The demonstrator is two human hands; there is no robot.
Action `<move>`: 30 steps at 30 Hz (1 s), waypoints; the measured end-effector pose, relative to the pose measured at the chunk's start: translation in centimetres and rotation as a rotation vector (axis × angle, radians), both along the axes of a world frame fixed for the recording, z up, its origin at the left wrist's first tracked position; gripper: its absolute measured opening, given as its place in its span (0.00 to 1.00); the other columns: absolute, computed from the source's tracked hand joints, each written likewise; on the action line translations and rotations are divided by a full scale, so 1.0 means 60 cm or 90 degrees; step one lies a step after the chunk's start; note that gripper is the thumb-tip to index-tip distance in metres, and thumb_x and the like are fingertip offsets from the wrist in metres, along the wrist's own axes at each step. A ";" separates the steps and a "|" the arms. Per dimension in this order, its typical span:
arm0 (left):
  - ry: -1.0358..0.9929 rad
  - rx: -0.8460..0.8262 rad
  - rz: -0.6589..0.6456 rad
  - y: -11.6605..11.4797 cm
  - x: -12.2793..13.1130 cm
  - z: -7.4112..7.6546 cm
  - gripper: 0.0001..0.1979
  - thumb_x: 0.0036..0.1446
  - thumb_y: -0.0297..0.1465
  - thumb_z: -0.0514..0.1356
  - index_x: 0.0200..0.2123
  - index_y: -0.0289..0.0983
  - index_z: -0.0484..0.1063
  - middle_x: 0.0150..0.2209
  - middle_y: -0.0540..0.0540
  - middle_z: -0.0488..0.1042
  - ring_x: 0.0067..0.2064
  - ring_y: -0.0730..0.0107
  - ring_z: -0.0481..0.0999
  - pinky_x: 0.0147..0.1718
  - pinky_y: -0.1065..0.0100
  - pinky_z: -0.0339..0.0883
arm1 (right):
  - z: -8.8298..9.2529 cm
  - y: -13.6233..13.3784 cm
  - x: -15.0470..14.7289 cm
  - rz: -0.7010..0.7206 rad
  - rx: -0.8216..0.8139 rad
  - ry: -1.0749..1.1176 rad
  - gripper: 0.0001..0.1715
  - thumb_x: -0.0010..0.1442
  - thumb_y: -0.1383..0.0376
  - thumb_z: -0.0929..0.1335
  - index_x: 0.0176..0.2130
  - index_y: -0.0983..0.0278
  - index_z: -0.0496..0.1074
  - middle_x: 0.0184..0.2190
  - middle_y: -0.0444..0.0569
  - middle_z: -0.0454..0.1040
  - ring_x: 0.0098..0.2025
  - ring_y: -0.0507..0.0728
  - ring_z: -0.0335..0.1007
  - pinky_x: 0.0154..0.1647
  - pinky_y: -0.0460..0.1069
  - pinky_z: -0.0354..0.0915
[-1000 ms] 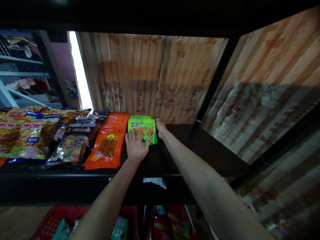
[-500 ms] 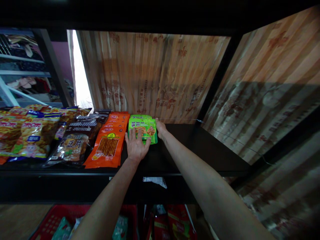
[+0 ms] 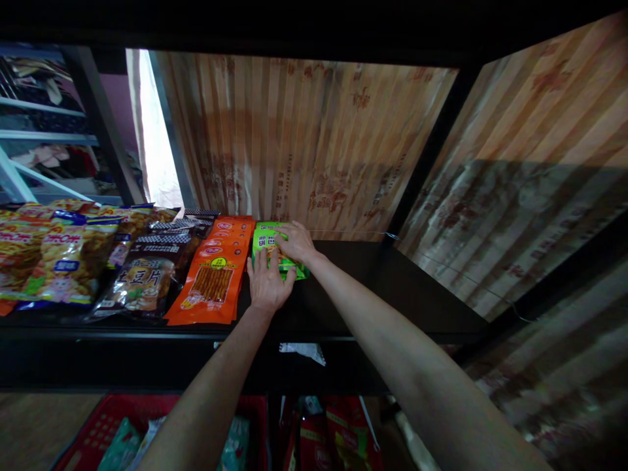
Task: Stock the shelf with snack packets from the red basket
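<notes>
dark shelving (image 3: 373, 294) backed by striped, printed paper (image 3: 314, 144) filled the centre of the frame. just left of centre, a stack of green snack packets (image 3: 265, 241) lay flat on the shelf board, against the back paper. the left hand (image 3: 267, 282) pressed palm-down on the near end of the stack, fingers spread and flat, gripping nothing. the right hand (image 3: 294, 243) lay on top of the stack's far right part, fingers curled loosely over the top packet; whether they pinched it could not be told. touching the green stack on its left sat a row of orange packets (image 3: 216, 281), then dark brown packets (image 3: 144, 278), then yellow snack bags (image 3: 53, 261) toward the left edge of the frame. at the lower left, a red basket (image 3: 93, 432) held pale green packets, and red packets (image 3: 338, 438) showed at the bottom centre. a white scrap (image 3: 304, 352) hung below the shelf's front edge.
</notes>
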State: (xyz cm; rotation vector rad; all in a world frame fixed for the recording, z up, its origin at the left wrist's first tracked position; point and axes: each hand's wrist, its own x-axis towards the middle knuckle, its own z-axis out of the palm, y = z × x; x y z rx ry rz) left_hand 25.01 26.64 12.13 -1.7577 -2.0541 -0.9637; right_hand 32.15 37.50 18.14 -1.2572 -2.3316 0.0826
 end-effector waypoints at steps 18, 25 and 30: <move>0.031 0.034 -0.010 -0.004 -0.001 0.003 0.36 0.54 0.46 0.53 0.59 0.26 0.61 0.61 0.30 0.62 0.64 0.47 0.56 0.63 0.47 0.43 | 0.007 -0.029 0.002 0.095 -0.027 -0.040 0.24 0.67 0.61 0.55 0.42 0.62 0.76 0.46 0.48 0.76 0.50 0.54 0.67 0.60 0.50 0.52; 0.059 0.062 -0.024 -0.010 0.000 0.005 0.36 0.53 0.45 0.54 0.59 0.26 0.61 0.60 0.30 0.62 0.64 0.48 0.55 0.63 0.47 0.41 | -0.008 -0.036 0.010 0.084 -0.022 0.001 0.23 0.67 0.60 0.55 0.49 0.61 0.74 0.55 0.49 0.70 0.60 0.55 0.59 0.64 0.52 0.47; 0.050 0.089 -0.046 -0.016 -0.003 0.010 0.32 0.53 0.43 0.55 0.56 0.27 0.65 0.59 0.29 0.63 0.64 0.45 0.55 0.62 0.43 0.43 | -0.019 -0.038 0.027 0.092 0.024 0.120 0.22 0.66 0.62 0.56 0.44 0.64 0.76 0.49 0.50 0.75 0.56 0.54 0.64 0.60 0.52 0.55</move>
